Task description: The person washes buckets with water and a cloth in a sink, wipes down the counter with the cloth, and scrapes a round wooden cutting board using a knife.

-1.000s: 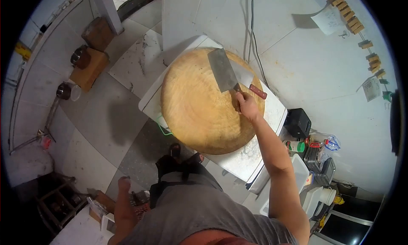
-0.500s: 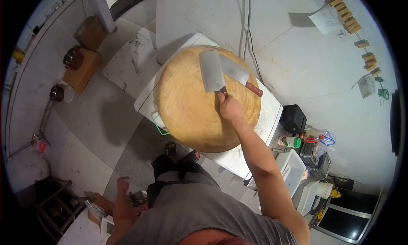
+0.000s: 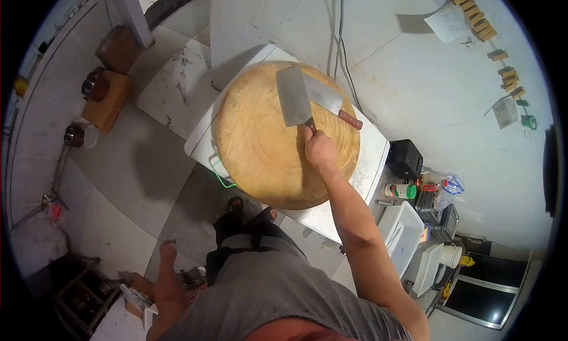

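Note:
My right hand (image 3: 321, 149) is closed around the dark handle of a broad cleaver (image 3: 293, 97), its blade pointing away from me over a thick round wooden chopping block (image 3: 254, 140). Partly covered by that blade, a second cleaver (image 3: 324, 95) lies on the block near its far right edge, its reddish-brown handle toward the right. Whether the held blade touches the block or the other cleaver, I cannot tell. My left hand (image 3: 168, 250) hangs low at my left side, away from the block; its fingers are too small and dark to make out.
Under the block is a white stand or table (image 3: 204, 130), close to a tiled wall. A black box (image 3: 404, 159), a green-lidded jar (image 3: 400, 191) and a white tub (image 3: 400, 237) stand to the right. On the floor at left lies a cardboard box (image 3: 107, 104).
The view has shifted slightly. The held cleaver has moved a little, its blade covering slightly more of the second cleaver. My right hand keeps its grip, and my left arm stays low.

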Motion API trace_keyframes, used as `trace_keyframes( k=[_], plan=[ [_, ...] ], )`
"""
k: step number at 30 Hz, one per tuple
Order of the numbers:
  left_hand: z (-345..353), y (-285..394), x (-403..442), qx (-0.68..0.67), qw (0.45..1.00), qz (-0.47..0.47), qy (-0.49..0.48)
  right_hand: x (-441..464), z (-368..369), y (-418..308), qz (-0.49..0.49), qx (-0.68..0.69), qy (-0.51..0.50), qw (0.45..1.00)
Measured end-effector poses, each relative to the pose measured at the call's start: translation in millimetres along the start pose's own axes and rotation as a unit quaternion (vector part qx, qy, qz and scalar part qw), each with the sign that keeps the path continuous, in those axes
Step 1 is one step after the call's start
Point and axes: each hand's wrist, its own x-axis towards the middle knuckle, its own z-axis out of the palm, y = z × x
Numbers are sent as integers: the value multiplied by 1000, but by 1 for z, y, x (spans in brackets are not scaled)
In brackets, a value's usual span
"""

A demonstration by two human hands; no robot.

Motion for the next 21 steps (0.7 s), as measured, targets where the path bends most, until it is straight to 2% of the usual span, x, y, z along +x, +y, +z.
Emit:
trace_keyframes(
  k=[2,5,8,11,14,17,18,19,21],
  plan=[
    [9,-19,4,-6,1000,6,6,1,-3,-2,1,-15,-1,1000],
    [14,-18,4,-18,1000,-23,-5,-6,-3,-8,-3,-22,-11,1000],
    [16,-11,3,-38,999,-13,-2,-13,3,-11,-10,-13,-17,1000],
    [18,-21,16,-12,999,26,-20,-23,10,-17,-9,15,-7,1000],
    [-17,16,8,80,996,47,16,-19,16,-8,-12,84,34,996],
    [-52,6,16,-2,998,-64,29,-21,14,8,-11,135,57,989],
    [-59,-7,24,54,997,-41,35,-21,18,14,-9,142,47,989],
    [-71,-18,30,145,989,28,15,-25,20,12,-15,150,55,987],
    [-82,-32,48,312,934,168,-43,-35,19,10,-19,148,75,986]
  ],
)
